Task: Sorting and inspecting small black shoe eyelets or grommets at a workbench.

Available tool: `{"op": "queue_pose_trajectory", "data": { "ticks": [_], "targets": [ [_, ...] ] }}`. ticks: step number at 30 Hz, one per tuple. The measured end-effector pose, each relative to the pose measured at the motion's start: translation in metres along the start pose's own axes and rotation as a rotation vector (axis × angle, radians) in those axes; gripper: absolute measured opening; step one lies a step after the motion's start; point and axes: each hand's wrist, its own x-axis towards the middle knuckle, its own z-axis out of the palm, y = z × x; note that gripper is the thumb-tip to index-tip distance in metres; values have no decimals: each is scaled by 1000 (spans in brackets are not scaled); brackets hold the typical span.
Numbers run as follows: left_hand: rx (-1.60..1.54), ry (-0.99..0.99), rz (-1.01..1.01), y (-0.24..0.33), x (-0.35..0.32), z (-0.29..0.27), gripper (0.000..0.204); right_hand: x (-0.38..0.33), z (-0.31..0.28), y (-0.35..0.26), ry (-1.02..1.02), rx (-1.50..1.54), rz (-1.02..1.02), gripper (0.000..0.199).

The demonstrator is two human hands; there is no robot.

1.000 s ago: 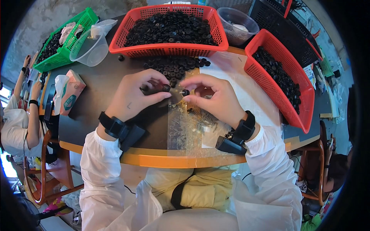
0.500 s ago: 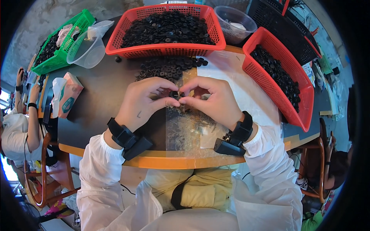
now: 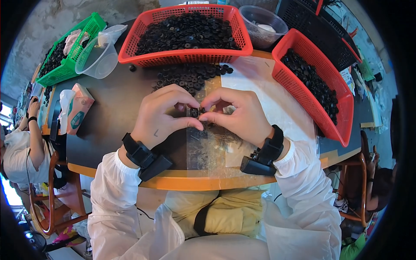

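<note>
Over the middle of the table, both hands meet at the fingertips around a small black round part (image 3: 194, 112). My left hand (image 3: 161, 113) pinches it between thumb and fingers. From the other side, my right hand (image 3: 237, 112) has its thumb and forefinger closed at the part's right end, on a small dark piece; its exact shape is too small to tell. Just beyond the hands lies a loose pile of black ring-shaped parts (image 3: 184, 78). Thin trimmings (image 3: 221, 136) are scattered on the surface below my right hand.
A red basket (image 3: 186, 56) full of black rings stands at the back, with another red basket (image 3: 310, 104) at the right. A clear bowl (image 3: 263, 26) sits between them. Left are a green basket (image 3: 69, 65), a clear tub (image 3: 99, 63) and a tissue box (image 3: 80, 108). Other people sit at both sides.
Both hands stay at nearly the same spot. The left thumb has dropped slightly and the finger pinch has shifted around the small black part.
</note>
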Motion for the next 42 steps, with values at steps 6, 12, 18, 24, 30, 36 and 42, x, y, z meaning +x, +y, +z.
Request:
{"op": "queue_pose_trajectory", "data": {
  "ticks": [6,12,18,24,30,36,42],
  "targets": [
    [-35,-18,-52,0,-1,1,45,0,-1,0,-15,-31,-27,21],
    [-48,-9,-120,3,-1,0,49,0,-2,-4,6,-57,7,20],
    [-68,-4,-100,2,-2,2,53,0,-1,-2,-7,-66,-19,21],
    [-81,-21,-98,0,-1,3,57,-1,-1,0,-7,-58,-37,20],
    [-79,-31,-117,-1,-2,2,61,0,-5,-9,-81,-83,67,20],
    [-142,-31,-107,0,-3,2,63,0,-2,-8,-69,17,120,20],
    [-272,36,-73,-2,-7,5,59,-2,0,-7,-68,244,124,24]
  ]
}}
